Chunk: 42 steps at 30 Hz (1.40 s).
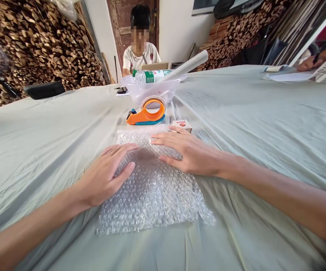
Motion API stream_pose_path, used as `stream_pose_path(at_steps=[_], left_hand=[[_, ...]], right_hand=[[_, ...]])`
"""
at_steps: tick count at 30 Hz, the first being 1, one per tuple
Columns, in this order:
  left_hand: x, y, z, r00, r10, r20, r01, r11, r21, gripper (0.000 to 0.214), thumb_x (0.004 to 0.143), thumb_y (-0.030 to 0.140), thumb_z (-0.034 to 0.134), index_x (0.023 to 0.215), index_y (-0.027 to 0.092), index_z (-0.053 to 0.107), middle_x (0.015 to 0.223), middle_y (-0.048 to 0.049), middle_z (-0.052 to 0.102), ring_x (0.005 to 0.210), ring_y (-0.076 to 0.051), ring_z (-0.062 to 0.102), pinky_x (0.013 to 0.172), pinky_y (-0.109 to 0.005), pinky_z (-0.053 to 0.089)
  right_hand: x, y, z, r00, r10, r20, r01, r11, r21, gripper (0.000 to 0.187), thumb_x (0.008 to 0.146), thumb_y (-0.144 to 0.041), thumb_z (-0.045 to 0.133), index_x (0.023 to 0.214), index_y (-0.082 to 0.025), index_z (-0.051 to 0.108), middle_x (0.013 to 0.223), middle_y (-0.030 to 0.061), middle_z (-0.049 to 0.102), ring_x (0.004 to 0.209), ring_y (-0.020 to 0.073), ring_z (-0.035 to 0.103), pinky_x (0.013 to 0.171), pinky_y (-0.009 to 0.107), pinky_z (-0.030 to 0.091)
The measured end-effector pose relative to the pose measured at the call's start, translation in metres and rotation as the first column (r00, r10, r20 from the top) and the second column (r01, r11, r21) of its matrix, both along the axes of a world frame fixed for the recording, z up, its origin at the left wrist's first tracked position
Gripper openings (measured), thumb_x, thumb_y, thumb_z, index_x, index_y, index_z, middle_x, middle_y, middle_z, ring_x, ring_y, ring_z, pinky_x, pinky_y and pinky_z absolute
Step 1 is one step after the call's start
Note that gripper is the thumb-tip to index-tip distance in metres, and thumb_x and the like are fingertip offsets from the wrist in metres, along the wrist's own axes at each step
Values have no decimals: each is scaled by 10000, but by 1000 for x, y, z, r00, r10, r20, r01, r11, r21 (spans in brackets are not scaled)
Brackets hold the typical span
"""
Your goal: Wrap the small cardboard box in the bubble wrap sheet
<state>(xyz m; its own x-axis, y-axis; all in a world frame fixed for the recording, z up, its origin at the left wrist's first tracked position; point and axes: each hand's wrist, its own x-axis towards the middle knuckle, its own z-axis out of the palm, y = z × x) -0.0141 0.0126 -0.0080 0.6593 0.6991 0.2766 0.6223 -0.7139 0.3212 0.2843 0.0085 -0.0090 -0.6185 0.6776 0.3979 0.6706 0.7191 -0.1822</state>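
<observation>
Bubble wrap (154,192) is spread flat on the pale green cloth (264,131) that covers the table, at the near middle. Both palms are laid open on its far half, fingers stretched, nothing is gripped. The left hand (106,175) is pressed on the left edge of the sheet, the right hand (188,152) on the right part, and they are kept a little apart. Just beyond the sheet an orange tape dispenser (147,113) is seen, and a small box (183,125) is placed beside the right fingertips. Farther away a clear plastic bowl (151,90) with a green-labelled bottle (151,76) stands. At the far side a person (140,52) is seated.
</observation>
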Motion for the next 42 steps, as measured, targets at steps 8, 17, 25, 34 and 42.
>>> stream_pose_path(at_steps=[8,17,25,34,42], left_hand=[[-2,6,-3,984,-44,-174,39,999,-28,567,1112,512,400,1584,212,491,1736,-92,427,1618,-294,411,1327,-577,379],[-2,2,-1,968,-64,-244,52,997,-56,603,1129,442,278,1692,236,349,1805,-72,274,1700,-292,217,1375,-637,242],[0,1,-3,979,-56,-198,56,998,-3,655,1092,454,397,1653,120,345,1724,-137,435,1607,-326,411,1325,-580,385],[2,-1,-3,986,-55,-159,44,996,-71,766,1082,497,406,1695,100,174,1756,-179,361,1611,-338,408,1323,-605,388],[2,-1,-4,991,-36,-130,20,992,-123,841,1053,498,425,1710,97,84,1737,-215,381,1610,-374,407,1311,-657,375]], right_hand=[[0,2,4,989,-144,15,143,987,78,461,1078,-435,541,1466,-208,640,1633,154,550,1566,346,482,1357,699,222],[26,16,0,811,-583,45,580,812,58,554,925,-278,580,1476,-222,576,1432,185,658,952,357,757,845,578,638],[-1,-3,16,839,-343,-422,450,874,183,481,1024,-259,584,1498,-190,541,1433,177,580,1099,299,706,1020,514,621],[-20,-10,-1,866,-4,-500,-30,998,-61,410,986,-235,691,1392,-209,633,1379,101,666,1076,203,713,938,381,675],[-16,-13,8,890,11,-456,18,998,59,312,1099,-342,565,1330,-157,663,1330,111,694,1039,171,687,1044,403,574]])
